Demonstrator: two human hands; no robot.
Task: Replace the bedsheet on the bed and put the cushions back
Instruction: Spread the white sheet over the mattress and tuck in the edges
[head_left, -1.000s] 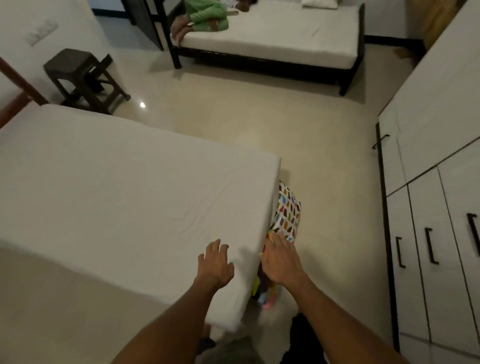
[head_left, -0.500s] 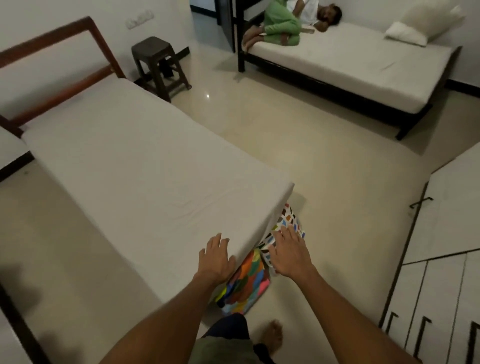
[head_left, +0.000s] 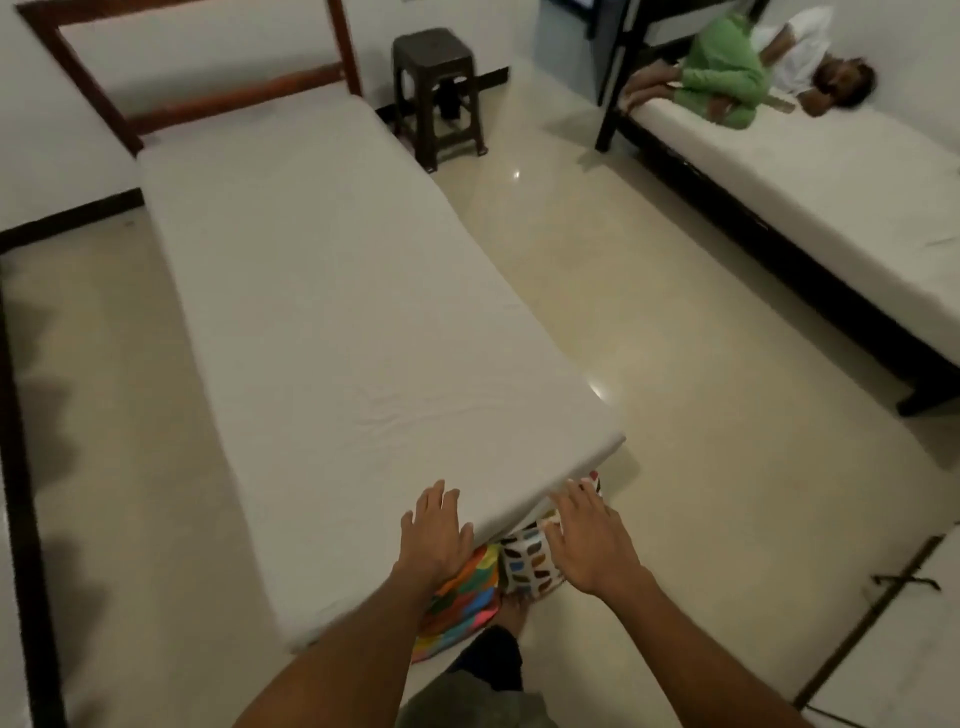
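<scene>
A long bed (head_left: 311, 291) covered by a smooth white bedsheet runs from a wooden headboard (head_left: 208, 98) down to its foot end in front of me. My left hand (head_left: 434, 535) lies flat with straight fingers on the sheet at the foot edge. My right hand (head_left: 589, 540), fingers spread, hovers just off the foot corner above two cushions on the floor. One cushion (head_left: 530, 564) is white with coloured dabs; the other cushion (head_left: 457, 597) has bright multicoloured patches. Both are partly hidden by my arms and the mattress.
A dark plastic stool (head_left: 436, 93) stands beside the headboard. A second bed (head_left: 810, 208) at the right has a person in green lying on it. White cupboard doors (head_left: 893, 649) are at the lower right. Pale tiled floor (head_left: 649, 338) lies between the beds.
My view has swung up and left, showing the whole bed and headboard. Both hands stayed at the foot of the mattress, the right one spreading slightly over the cushions.
</scene>
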